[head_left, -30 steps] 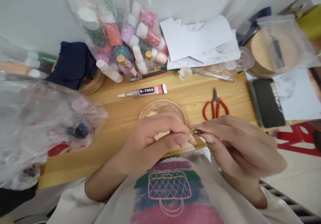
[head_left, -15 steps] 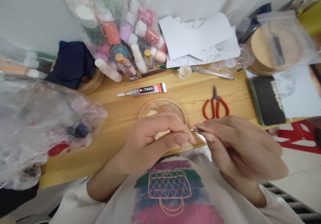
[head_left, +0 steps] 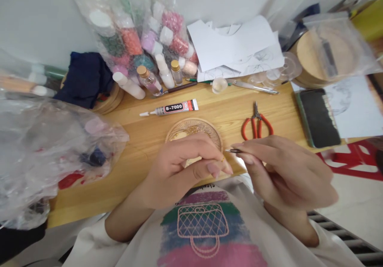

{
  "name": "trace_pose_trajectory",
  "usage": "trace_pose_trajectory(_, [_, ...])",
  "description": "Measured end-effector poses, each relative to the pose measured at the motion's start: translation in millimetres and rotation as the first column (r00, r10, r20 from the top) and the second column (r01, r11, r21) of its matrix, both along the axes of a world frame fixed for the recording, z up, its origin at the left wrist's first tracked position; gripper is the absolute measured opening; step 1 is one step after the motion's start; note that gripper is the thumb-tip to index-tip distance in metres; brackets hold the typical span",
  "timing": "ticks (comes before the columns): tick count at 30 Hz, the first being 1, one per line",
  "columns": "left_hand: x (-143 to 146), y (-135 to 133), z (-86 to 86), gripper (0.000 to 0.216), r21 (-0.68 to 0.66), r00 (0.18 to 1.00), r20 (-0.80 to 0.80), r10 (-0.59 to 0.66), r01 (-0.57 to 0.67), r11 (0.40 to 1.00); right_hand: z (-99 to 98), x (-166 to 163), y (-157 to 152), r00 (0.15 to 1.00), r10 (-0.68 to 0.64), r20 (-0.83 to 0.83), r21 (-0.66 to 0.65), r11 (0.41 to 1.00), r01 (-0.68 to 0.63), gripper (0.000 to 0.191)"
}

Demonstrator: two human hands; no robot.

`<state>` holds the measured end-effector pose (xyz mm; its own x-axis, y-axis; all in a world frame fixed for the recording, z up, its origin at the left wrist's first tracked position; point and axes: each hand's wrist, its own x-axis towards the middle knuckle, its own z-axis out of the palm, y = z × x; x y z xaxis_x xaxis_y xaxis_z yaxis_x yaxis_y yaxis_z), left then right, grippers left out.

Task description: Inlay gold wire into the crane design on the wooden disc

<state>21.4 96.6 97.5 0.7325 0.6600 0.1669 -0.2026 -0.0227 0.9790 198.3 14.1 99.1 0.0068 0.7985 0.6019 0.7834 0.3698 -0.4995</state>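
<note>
Above the bench [head_left: 134, 147], your left hand [head_left: 182, 161] has its fingers pinched together on a tiny gold-coloured piece [head_left: 223, 160]. Just beside it, your right hand [head_left: 287, 173] has its fingers clamped on a slim metal tool [head_left: 233, 151], tip apart from the piece. Pliers [head_left: 256, 116] with 2 red handles lie beyond.

Slim tool [head_left: 236, 151]: dark, silvery tip; tiny piece [head_left: 223, 160]: gold-yellow. Pliers [head_left: 256, 116]: orange-red handles. Shirt print [head_left: 202, 221]: pink diamond lattice over purple, green, blue, pink bands
</note>
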Motion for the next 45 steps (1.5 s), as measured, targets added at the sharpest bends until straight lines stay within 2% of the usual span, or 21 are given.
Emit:
trace_pose_trajectory(3, [0, 0, -1.6, 0.016, -0.008, 1.000, 0.017, -0.010, 0.010, 1.000, -5.4, 0, 3, 1.000, -0.012, -0.007, 0.058, 0.998, 0.012, 0.016])
trace_pose_trajectory(6, [-2, 1, -6.9, 0.016, 0.022, 0.999, -0.001, 0.039, -0.039, 0.999, -22.8, 9, 13, 0.996, -0.062, 0.056, 0.079, 0.995, 0.058, 0.011])
trace_pose_trajectory(8, [-5, 3, -13.4, 0.015, 0.108, 0.990, -0.079, 0.119, -0.111, 0.988, -41.2, 21, 24, 0.974, -0.185, 0.133, 0.078, 0.981, 0.176, 0.006])
trace_pose_trajectory(9, [-8, 5, -17.6, 0.016, 0.171, 0.975, -0.140, 0.171, -0.147, 0.974, -51.2, 27, 30, 0.947, -0.259, 0.190, 0.052, 0.966, 0.254, 0.010])
trace_pose_trajectory(11, [-16, 11, -27.8, 0.020, 0.310, 0.918, -0.271, 0.291, -0.203, 0.929, -70.0, 41, 43, 0.870, -0.398, 0.292, -0.048, 0.902, 0.429, 0.025])
trace_pose_trajectory(12, [-21, 15, -33.5, 0.021, 0.367, 0.886, -0.315, 0.340, -0.216, 0.905, -77.8, 46, 49, 0.862, -0.392, 0.321, -0.098, 0.892, 0.442, 0.029])
trace_pose_trajectory(15, [-38, 30, -51.4, 0.024, 0.545, 0.803, -0.391, 0.450, -0.191, 0.816, -93.3, 54, 62, 0.862, -0.364, 0.351, -0.115, 0.898, 0.426, 0.034])
trace_pose_trajectory(17, [-47, 39, -63.1, 0.028, 0.702, 0.754, -0.384, 0.532, -0.136, 0.699, -99.0, 54, 65, 0.862, -0.353, 0.364, -0.112, 0.902, 0.417, 0.034])
trace_pose_trajectory(19, [-54, 46, -73.9, 0.029, 0.768, 0.740, -0.353, 0.572, -0.120, 0.629, -103.2, 52, 66, 0.857, -0.351, 0.377, -0.117, 0.900, 0.420, 0.032])
trace_pose_trajectory(21, [-59, 50, -83.4, 0.031, 0.803, 0.737, -0.322, 0.594, -0.120, 0.584, -106.5, 51, 65, 0.853, -0.349, 0.388, -0.123, 0.898, 0.423, 0.032])
trace_pose_trajectory(25, [-65, 53, -95.1, 0.032, 0.858, 0.730, -0.276, 0.625, -0.107, 0.503, -104.6, 50, 63, 0.853, -0.328, 0.407, -0.132, 0.902, 0.410, 0.031])
trace_pose_trajectory(28, [-69, 51, -97.0, 0.030, 0.881, 0.719, -0.265, 0.643, -0.091, 0.464, -92.1, 38, 69, 0.863, -0.286, 0.416, -0.148, 0.915, 0.374, 0.027])
trace_pose_trajectory(30, [-71, 50, -96.5, 0.028, 0.891, 0.707, -0.263, 0.656, -0.082, 0.446, -81.1, 21, 81, 0.890, -0.171, 0.423, -0.212, 0.936, 0.280, 0.024])
trace_pose_trajectory(31, [-72, 49, -96.3, 0.028, 0.895, 0.700, -0.264, 0.663, -0.078, 0.439, -75.9, 12, 90, 0.904, -0.032, 0.425, -0.294, 0.940, 0.171, 0.024])
trace_pose_trajectory(32, [-72, 48, -96.3, 0.028, 0.899, 0.693, -0.264, 0.671, -0.075, 0.431, -71.5, 2, 101, 0.897, 0.097, 0.431, -0.381, 0.921, 0.083, 0.025])
trace_pose_trajectory(34, [-71, 47, -97.2, 0.028, 0.906, 0.674, -0.263, 0.690, -0.074, 0.417, -65.3, -15, 123, 0.845, 0.260, 0.467, -0.508, 0.861, 0.015, 0.028])
trace_pose_trajectory(38, [-71, 48, -100.7, 0.026, 0.913, 0.635, -0.259, 0.728, -0.083, 0.398, -60.1, -30, 155, 0.816, 0.385, 0.431, -0.581, 0.811, -0.076, 0.021])
trace_pose_trajectory(42, [-72, 50, -99.1, 0.024, 0.920, 0.615, -0.266, 0.742, -0.069, 0.387, -51.4, -23, 149, 0.813, 0.444, 0.378, -0.600, 0.786, -0.150, 0.020])
trace_pose_trajectory(45, [-75, 48, -92.1, 0.027, 0.927, 0.645, -0.270, 0.715, -0.026, 0.374, -41.8, -10, 128, 0.847, 0.442, 0.295, -0.536, 0.811, -0.236, 0.021])
